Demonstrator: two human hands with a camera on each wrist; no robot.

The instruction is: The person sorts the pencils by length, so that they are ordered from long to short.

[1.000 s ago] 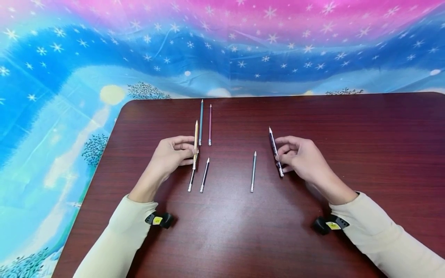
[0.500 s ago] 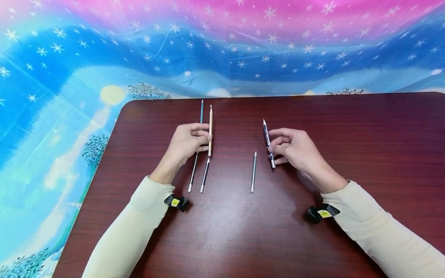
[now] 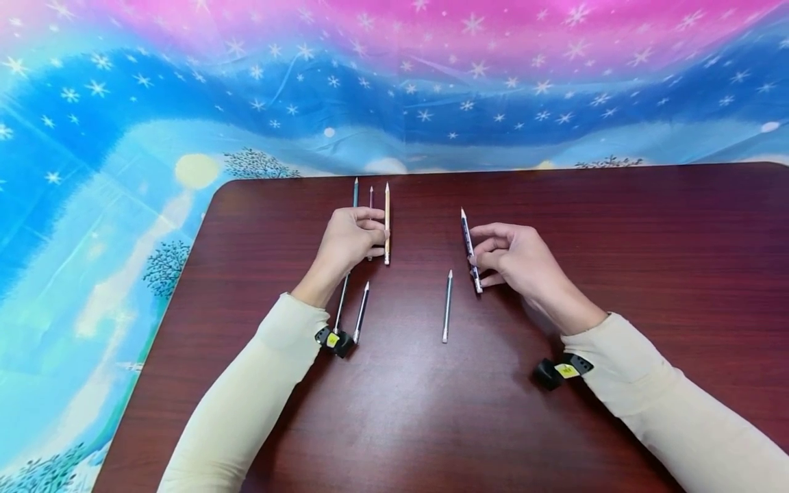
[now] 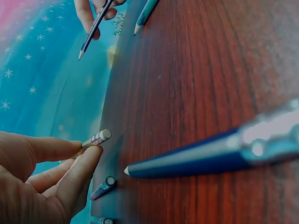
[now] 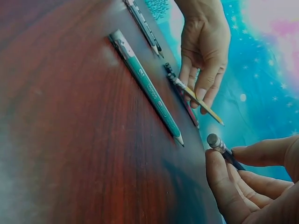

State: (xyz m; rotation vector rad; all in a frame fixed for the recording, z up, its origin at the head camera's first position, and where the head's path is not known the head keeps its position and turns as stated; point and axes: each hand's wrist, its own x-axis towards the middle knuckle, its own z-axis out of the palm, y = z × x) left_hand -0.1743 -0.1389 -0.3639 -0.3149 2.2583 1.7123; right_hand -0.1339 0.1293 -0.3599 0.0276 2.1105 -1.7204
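Note:
My left hand (image 3: 351,236) pinches a yellow pencil (image 3: 387,205) between thumb and fingers, raised over the far part of the table with its tip pointing away. Its eraser end (image 4: 102,136) shows in the left wrist view. Beneath that hand lie a teal pencil (image 3: 355,193) and a reddish pencil (image 3: 371,197), both partly hidden. My right hand (image 3: 511,257) pinches a dark patterned pencil (image 3: 466,229), tilted slightly left and held above the surface. Its eraser (image 5: 215,140) faces the right wrist camera. Between the hands, nearer me, lies a green pencil (image 3: 447,308).
Two dark pencils lie front left: one (image 3: 362,311) in plain sight, the other (image 3: 342,301) partly covered by the left wrist and its camera (image 3: 335,341). A patterned cloth (image 3: 394,82) hangs behind the brown table (image 3: 616,274).
My left hand has carried the yellow pencil right and away from me, past the reddish pencil. My right hand has moved its dark pencil a little left and farther back.

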